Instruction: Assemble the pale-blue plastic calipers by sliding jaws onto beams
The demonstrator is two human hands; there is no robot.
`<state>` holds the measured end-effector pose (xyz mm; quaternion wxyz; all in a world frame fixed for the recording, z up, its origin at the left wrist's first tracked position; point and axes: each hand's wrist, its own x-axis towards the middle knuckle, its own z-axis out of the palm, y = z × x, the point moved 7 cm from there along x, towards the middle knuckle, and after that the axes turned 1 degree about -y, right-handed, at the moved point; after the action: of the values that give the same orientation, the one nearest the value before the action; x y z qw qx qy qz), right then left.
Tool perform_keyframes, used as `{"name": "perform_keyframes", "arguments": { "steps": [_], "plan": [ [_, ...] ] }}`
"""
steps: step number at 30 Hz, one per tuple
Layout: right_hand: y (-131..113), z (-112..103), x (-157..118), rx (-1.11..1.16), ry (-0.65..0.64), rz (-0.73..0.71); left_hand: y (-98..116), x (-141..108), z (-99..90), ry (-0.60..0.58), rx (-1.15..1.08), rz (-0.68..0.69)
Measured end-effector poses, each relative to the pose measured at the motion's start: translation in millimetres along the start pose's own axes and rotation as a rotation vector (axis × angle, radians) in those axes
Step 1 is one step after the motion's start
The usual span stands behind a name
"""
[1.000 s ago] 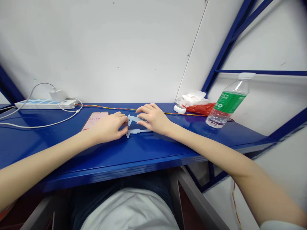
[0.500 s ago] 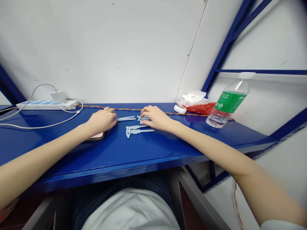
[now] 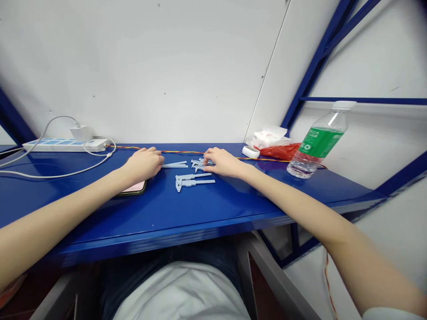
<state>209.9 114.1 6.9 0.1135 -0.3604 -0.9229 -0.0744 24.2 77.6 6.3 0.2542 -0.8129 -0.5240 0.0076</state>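
Note:
My left hand (image 3: 147, 163) lies low over the blue tabletop, fingers curled together. Pale grey-blue caliper beams (image 3: 175, 165) stick out from it to the right; their jaw ends are hidden under the hand. My right hand (image 3: 222, 162) has its thumb and fingers closed about the beam ends of a small bunch of calipers (image 3: 197, 163), whose jaws point left. How many are in the bunch I cannot tell. Nearer to me, two plastic vernier calipers (image 3: 188, 182) lie side by side, touching neither hand. A phone (image 3: 136, 188) is partly covered by my left wrist.
A power strip (image 3: 60, 145) with a white charger (image 3: 82, 132) and cable stands at the left. A water bottle (image 3: 316, 142), a red bag (image 3: 280, 152), tissues (image 3: 269, 137) and a small white device (image 3: 251, 152) are at the right. Twisted wire (image 3: 180, 152) runs along the back.
My right hand has shifted a little to the right, uncovering more of the caliper bunch and the nearer beams. My left hand has barely moved.

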Motion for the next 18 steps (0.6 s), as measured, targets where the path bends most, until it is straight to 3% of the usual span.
{"name": "perform_keyframes", "arguments": {
  "steps": [9, 18],
  "plan": [
    [-3.6, -0.6, 0.2, 0.124, -0.016, -0.083, 2.0, -4.4, -10.0, 0.059, -0.019, 0.016],
    [-11.0, -22.1, -2.4, 0.037, 0.282, -0.177, 7.1, -10.6, -25.2, 0.206, 0.044, 0.071]
  ]
}}
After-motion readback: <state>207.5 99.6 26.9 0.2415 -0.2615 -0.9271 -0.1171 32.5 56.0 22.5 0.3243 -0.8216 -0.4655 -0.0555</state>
